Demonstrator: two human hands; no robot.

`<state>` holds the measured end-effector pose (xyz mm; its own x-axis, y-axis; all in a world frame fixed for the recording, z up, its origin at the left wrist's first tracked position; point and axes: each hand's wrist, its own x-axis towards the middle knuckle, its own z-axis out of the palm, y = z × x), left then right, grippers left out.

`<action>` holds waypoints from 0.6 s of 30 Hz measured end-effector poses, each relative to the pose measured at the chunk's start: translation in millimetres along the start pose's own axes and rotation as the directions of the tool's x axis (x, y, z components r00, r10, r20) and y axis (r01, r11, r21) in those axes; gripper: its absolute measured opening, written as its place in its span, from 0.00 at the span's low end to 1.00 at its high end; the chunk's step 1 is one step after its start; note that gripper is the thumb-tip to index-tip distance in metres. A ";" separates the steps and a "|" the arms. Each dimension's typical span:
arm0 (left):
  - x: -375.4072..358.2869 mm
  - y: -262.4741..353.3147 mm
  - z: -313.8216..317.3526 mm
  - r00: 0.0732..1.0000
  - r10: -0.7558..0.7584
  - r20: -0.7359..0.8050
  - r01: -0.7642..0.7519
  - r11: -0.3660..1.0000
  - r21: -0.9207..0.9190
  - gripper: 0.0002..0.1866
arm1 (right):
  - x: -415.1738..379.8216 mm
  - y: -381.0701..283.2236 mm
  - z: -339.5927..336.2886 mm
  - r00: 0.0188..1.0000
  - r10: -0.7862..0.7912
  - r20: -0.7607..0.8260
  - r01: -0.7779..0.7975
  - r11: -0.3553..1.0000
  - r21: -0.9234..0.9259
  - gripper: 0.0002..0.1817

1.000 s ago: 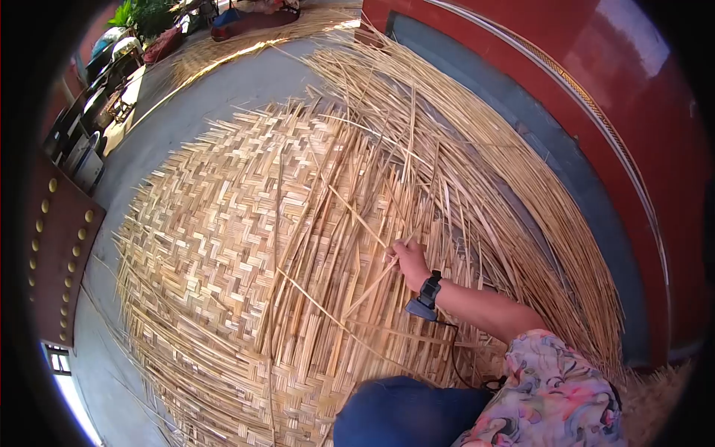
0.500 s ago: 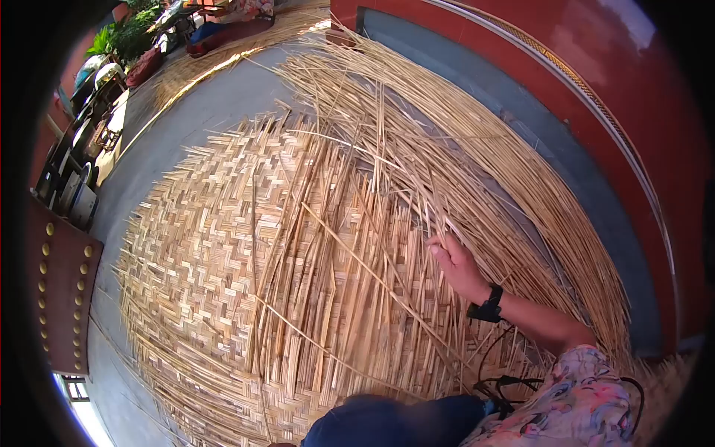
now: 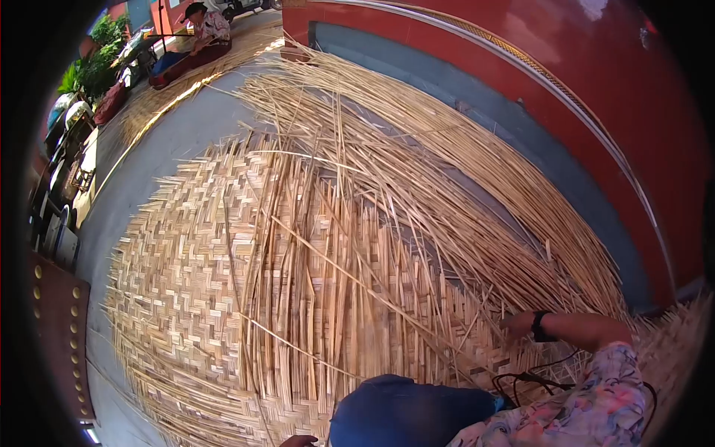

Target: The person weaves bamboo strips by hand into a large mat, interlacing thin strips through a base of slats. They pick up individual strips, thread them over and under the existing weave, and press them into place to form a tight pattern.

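A large woven mat of pale split reeds lies on the ground, with loose reed strips lying lengthwise and slantwise over its middle. My right hand, below a black wristband, is low over the mat's right edge, beside the long reed bundle. Its fingers are dark and blurred, so what they touch or hold cannot be made out. Only a small part of my left hand shows at the bottom edge, near the mat and my knee; its fingers are hidden.
Long loose reeds are heaped along a red wall on the right. At the upper left, another person in a dark hat sits low near plants. A studded red door stands at the left. Black cords lie by my right arm.
My right hand has moved down and right, away from the strip ends at the mat's edge. The view has shifted, bringing the seated person into fuller sight. A little more of my left hand shows.
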<state>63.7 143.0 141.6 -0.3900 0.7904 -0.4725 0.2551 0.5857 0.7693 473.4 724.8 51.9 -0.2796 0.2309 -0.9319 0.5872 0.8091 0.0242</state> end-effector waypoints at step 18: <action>-56.6 -9.2 1.2 0.998 0.013 -0.069 -0.020 0.995 -0.098 0.12 | 81.1 -117.2 -108.8 0.419 0.157 -0.894 0.126 0.965 0.229 0.13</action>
<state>84.4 93.0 160.8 -0.4463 0.7838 -0.4317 0.1751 0.5496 0.8168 299.3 707.6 12.9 -0.7040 0.7073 -0.0636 0.7055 0.6863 -0.1766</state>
